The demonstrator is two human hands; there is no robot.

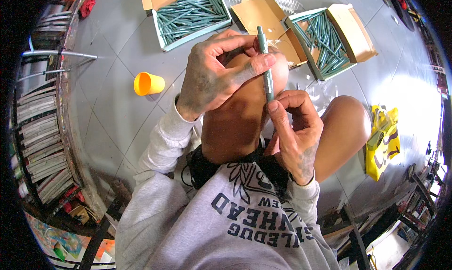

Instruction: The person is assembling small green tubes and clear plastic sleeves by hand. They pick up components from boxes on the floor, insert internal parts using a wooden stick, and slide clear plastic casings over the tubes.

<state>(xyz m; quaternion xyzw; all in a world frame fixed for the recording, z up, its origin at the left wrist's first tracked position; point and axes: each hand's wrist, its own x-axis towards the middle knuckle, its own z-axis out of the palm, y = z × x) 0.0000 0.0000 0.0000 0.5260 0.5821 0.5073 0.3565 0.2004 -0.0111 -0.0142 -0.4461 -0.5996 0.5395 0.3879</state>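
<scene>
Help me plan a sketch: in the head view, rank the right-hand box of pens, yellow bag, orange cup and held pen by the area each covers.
Largest to smallest:
1. Right-hand box of pens
2. Yellow bag
Unranked below these: orange cup and held pen; their areas look alike, and the pen seems nearer.

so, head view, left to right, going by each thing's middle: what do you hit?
Racked stack of flat pieces → orange cup → left hand → green pen → right hand → yellow plastic bag.
</scene>
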